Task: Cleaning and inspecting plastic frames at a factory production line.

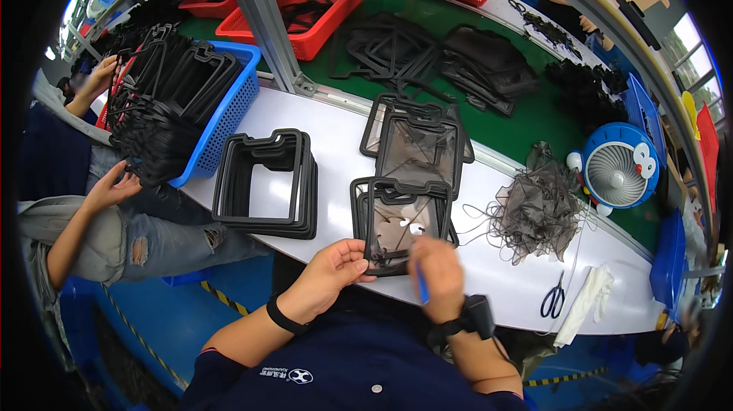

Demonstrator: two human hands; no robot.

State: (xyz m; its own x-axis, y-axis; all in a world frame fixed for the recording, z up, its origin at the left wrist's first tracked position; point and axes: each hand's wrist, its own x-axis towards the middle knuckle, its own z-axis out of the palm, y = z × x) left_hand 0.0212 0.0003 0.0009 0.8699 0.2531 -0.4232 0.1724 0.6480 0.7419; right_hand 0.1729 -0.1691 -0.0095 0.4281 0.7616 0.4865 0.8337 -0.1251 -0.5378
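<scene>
My left hand point(334, 268) pinches the lower left corner of a black rectangular frame point(372, 231) with grey mesh across it. The frame lies on top of other meshed frames at the table's near edge. Over its lower right side, my right hand point(440, 270) is closed around a slim blue-handled tool point(422, 287); motion smears the fingers, and the tool's tip is hidden. Just beyond lie more meshed frames point(420, 155), loosely stacked. Left of them stands a neat stack of bare black frames point(304, 197). A tangled heap of grey mesh pieces point(534, 208) with loose strings sits to the right.
Scissors point(553, 300) and a white glove point(586, 304) lie near the right end of the table. A blue fan point(617, 170) stands behind them. At left, a person reaches toward a blue basket point(229, 109) of black frames. A metal post point(263, 17) rises beyond the table.
</scene>
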